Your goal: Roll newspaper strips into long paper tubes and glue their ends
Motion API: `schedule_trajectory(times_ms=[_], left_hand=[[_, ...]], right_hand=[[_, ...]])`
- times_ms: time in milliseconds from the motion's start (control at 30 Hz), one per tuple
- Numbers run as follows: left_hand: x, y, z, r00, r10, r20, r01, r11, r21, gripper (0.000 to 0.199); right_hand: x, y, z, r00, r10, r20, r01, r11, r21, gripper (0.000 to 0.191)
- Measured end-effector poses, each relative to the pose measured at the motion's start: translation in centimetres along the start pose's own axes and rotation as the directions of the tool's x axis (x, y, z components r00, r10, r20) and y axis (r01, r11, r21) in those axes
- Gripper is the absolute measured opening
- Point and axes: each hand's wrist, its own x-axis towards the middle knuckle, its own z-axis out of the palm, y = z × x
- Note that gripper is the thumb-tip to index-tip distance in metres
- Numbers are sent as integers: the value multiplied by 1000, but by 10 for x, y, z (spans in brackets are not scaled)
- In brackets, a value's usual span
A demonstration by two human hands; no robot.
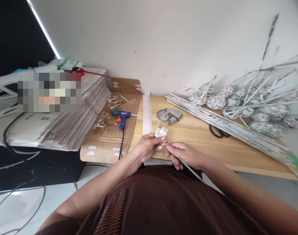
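Strips, apparently woven paper, sit pinched in left hand; right hand grips thin rod.

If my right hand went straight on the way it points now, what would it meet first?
Most likely your left hand: your right hand points toward its fingertips, just ahead. The gap looks very small, but depth is unclear in this single view.

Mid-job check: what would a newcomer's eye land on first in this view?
Probably the bright blue glue gun, lying on the cardboard left of center. Next, the crowd of woven paper shapes with strips sticking out, against the wall at the right. Then, at the table's near edge, the left hand holding a small woven paper piece and the right hand a thin paper strip.
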Motion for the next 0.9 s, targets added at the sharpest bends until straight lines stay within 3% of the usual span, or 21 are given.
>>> schedule_trajectory(times_ms=[133, 167, 233, 300, 333, 467, 533, 633, 667, 733, 800, 833, 900], left_hand=[[2, -1, -2, 1000, 2, -31, -2, 1000, 3, 21], [2, -1, -2, 999, 2, -36, -2, 1000, 1, 20], [2, -1, -3, 999, -5, -41, 5, 1000, 0, 18], [2, -1, -2, 999, -12, -48, 13, 1000, 4, 16], [1, -1, -1, 999, -13, -52, 13, 1000, 6, 16], [0, -2, 1, 999, 5, -52, -5, 1000, -5, 16], [0, -2, 2, 1000, 8, -30, -8, 1000, -3, 16], [-1, -3, 2, 1000, 2, -19, -2, 1000, 2, 13], [0, -3, 2, 1000, -1, -24, 1, 1000, 0, 12], [0, -4, 1, 999, -6, -33, 5, 1000, -7, 11], [0, -3, 1, 1000, -11, -26, 11, 1000, -14, 14], [0, -3, 1, 1000, -15, -18, 15, 1000, -14, 15], [-1, -3, 1, 1000, -22, 4, 22, 1000, -3, 15]], right_hand=[[-2, -2, 1, 945, -203, -257, 116, 941, -317, 33], [-2, -2, 2, 954, -178, -242, 106, 954, -281, 35], [-2, -2, 2, 994, -44, -98, 37, 997, -71, 41], [-2, 0, 1, 999, 33, 35, -36, 996, 84, 44], [-2, 0, 1, 999, 29, 26, -31, 996, 81, 43], [-3, 2, 1, 958, -149, -243, 92, 969, -230, 35], [-3, 2, 1, 975, -100, -197, 71, 987, -145, 36], [-3, 2, -1, 999, 32, 21, -34, 994, 105, 41], [-3, 1, -1, 999, 26, 21, -27, 996, 90, 40], [-5, 0, -1, 991, -75, -112, 61, 991, -119, 35], [-6, -1, 0, 938, -234, -256, 131, 922, -364, 29], [-6, -1, 1, 922, -267, -280, 137, 902, -409, 28], [-6, 0, 1, 961, -174, -217, 108, 952, -286, 33]])
